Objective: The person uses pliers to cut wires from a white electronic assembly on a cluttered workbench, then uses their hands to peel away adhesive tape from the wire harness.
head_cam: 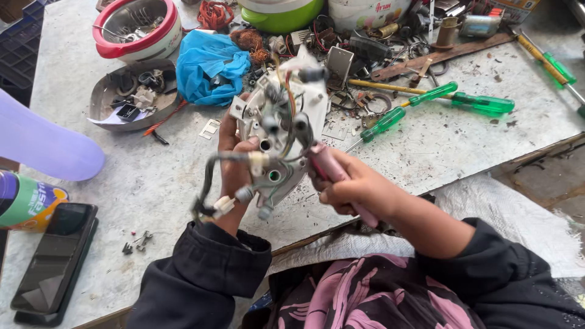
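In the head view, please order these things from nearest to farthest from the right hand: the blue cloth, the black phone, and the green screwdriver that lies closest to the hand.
From the right hand:
1. Green screwdriver, just above the hand, on the table.
2. Blue cloth, up and to the left, behind the held white part.
3. Black phone, far left, at the table's near edge.

Bright, even daylight; perhaps slight blur

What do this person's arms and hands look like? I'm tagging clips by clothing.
Both hands, left hand and right hand, are bare: no gloves, rings or watch visible. Both arms wear dark, near-black long sleeves, pushed up short of the wrists with bunched cuffs.
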